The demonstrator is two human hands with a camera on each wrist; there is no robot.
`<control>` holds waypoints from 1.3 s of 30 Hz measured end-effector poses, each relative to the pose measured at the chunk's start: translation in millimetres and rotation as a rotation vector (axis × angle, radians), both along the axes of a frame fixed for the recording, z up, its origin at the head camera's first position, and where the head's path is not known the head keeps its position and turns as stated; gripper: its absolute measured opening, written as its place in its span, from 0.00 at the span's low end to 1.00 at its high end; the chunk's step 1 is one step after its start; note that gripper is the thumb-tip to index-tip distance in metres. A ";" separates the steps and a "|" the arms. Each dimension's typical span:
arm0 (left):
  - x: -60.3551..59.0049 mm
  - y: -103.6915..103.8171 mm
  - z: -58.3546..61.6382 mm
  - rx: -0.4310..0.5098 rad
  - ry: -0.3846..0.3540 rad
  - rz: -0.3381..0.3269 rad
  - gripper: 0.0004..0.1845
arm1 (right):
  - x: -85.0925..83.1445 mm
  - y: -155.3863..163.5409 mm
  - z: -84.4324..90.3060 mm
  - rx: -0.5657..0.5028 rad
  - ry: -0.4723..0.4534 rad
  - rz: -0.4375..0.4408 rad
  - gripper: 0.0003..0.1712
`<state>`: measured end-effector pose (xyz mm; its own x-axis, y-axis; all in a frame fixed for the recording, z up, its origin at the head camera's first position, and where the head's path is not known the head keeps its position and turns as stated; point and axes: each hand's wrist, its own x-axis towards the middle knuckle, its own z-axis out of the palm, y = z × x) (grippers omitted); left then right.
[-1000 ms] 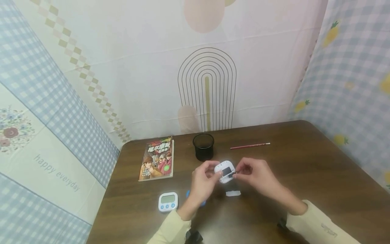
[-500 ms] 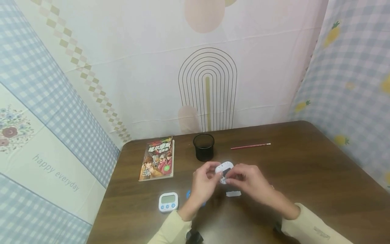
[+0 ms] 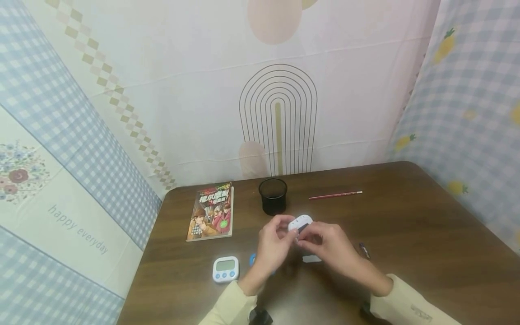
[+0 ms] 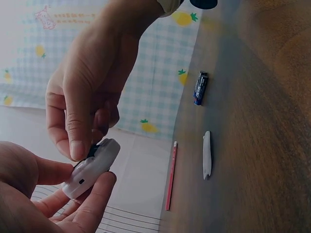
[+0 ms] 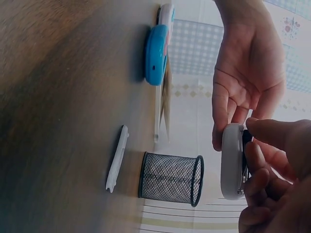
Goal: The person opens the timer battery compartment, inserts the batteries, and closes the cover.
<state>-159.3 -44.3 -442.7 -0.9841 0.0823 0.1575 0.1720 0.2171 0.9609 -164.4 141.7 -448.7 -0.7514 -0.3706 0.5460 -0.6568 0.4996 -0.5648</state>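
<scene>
Fingers (image 4: 100, 194) pinch: left hand (image 3: 274, 243) on white device (image 4: 92, 171), right hand (image 3: 335, 248) on dark piece (image 5: 247, 137)

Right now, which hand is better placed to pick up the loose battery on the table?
Probably the right hand: the battery lies on that side of the table, beside the right forearm. The left hand grips the white device. The right hand touches it too, so would likely need freeing first.

A black mesh cup (image 3: 273, 201) stands on the table (image 3: 422, 225). Left of the cup lies an illustrated book (image 3: 210, 213); right of it, a red pencil (image 3: 335, 195). To the cup's front left sits a blue-buttoned white timer (image 3: 225, 269); behind the cup hangs an arch-printed cloth (image 3: 203, 113).
</scene>
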 end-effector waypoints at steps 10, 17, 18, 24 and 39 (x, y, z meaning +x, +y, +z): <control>-1.4 0.8 -1.2 0.041 0.006 -0.016 0.14 | 1.7 1.7 5.1 0.051 -0.105 -0.204 0.35; -1.3 -0.1 0.7 0.023 0.007 -0.009 0.14 | -3.0 4.7 5.6 0.015 -0.191 -0.177 0.54; -1.4 -0.2 0.7 0.023 0.009 -0.009 0.14 | -3.7 5.2 4.8 -0.001 -0.212 -0.156 0.55; -0.6 -0.3 2.4 0.032 0.007 -0.005 0.14 | -4.5 7.9 1.5 -0.076 -0.311 -0.057 0.49; -2.5 -1.2 2.4 -0.011 0.011 0.028 0.14 | -6.1 4.8 1.7 -0.063 -0.312 -0.063 0.44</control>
<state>-161.8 -45.4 -440.3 -0.9843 0.0566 0.1672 0.1758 0.2326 0.9565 -170.5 146.5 -447.0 -0.9067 -0.2906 0.3059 -0.4157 0.4917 -0.7651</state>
